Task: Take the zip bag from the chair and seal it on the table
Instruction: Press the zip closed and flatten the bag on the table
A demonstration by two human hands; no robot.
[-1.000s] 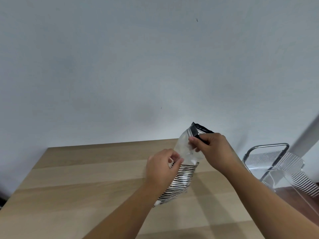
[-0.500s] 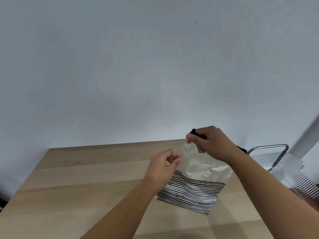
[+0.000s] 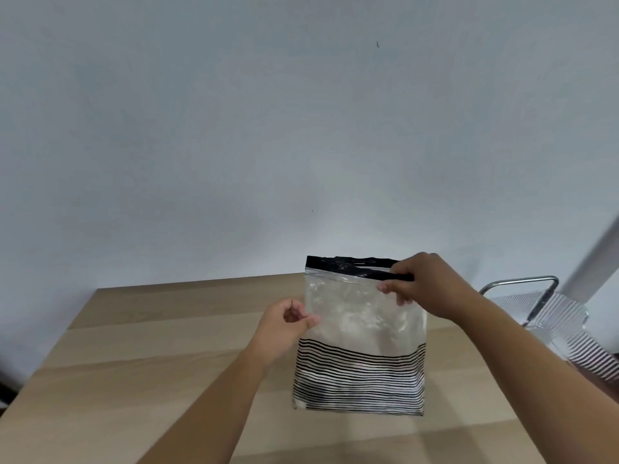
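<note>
Reaching forward, the right hand point(image 3: 423, 284) pinches the bag's point(image 3: 361, 333) black zip strip at its right end. The left hand point(image 3: 286, 324) pinches the left edge, seemingly between thumb and forefinger. The bag stands upright on the table point(image 3: 160, 356).

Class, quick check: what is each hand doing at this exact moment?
Left hand: closed, pinching the left edge of the zip bag.
Right hand: closed, pinching the bag's black zip strip near its right end.

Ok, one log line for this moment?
zip bag on table | right hand pinches black zip strip | left hand grips left edge | chair beside table
</note>
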